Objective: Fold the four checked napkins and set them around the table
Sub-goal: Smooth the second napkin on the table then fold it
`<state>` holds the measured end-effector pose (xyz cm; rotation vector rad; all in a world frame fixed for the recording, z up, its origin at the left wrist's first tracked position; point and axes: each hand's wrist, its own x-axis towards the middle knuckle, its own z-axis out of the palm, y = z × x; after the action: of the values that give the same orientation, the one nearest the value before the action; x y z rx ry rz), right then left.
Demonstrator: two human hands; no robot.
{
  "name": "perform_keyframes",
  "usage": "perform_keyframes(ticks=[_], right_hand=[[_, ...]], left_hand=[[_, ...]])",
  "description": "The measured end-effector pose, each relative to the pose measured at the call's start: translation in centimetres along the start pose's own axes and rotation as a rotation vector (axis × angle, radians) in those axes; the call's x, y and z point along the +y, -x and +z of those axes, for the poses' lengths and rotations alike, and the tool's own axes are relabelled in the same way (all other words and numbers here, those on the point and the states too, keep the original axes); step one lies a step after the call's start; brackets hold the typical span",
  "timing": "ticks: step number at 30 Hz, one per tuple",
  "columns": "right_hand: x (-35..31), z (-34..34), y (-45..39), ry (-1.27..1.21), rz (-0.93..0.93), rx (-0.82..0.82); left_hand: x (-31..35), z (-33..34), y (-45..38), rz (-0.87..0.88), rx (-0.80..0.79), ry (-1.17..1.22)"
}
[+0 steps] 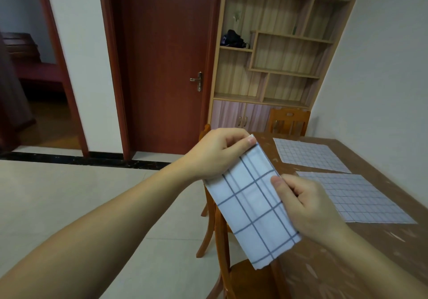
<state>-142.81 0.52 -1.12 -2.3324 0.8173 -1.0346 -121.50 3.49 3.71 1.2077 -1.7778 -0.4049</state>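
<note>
I hold a folded white napkin with dark blue checks (250, 206) in the air over the table's left edge. My left hand (215, 152) pinches its top corner. My right hand (305, 203) grips its right edge lower down. The napkin hangs as a long narrow rectangle, tilted. Two more checked napkins lie flat and unfolded on the brown table (335, 264): one far (310, 155), one nearer (356, 196).
A wooden chair (222, 252) stands at the table's left side below the napkin, another chair (288, 122) at the far end. A shelf cabinet (273, 50) and a red-brown door (166, 67) stand behind. A white wall runs along the table's right.
</note>
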Motion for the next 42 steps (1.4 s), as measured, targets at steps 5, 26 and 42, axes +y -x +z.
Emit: perform_keyframes(ticks=[5,26,42], right_hand=[[-0.9,-0.3,0.0,-0.092,0.060,-0.025],[1.3,-2.0,-0.4,-0.576,0.412,-0.125],[2.1,-3.3,-1.2,-0.357,0.368,-0.009]], left_hand=[[-0.4,-0.5,-0.3,-0.031,0.034,0.074],[-3.1,5.0,2.6,-0.479,-0.202,0.667],[-3.5,4.7,1.4,-0.665,-0.114,0.927]])
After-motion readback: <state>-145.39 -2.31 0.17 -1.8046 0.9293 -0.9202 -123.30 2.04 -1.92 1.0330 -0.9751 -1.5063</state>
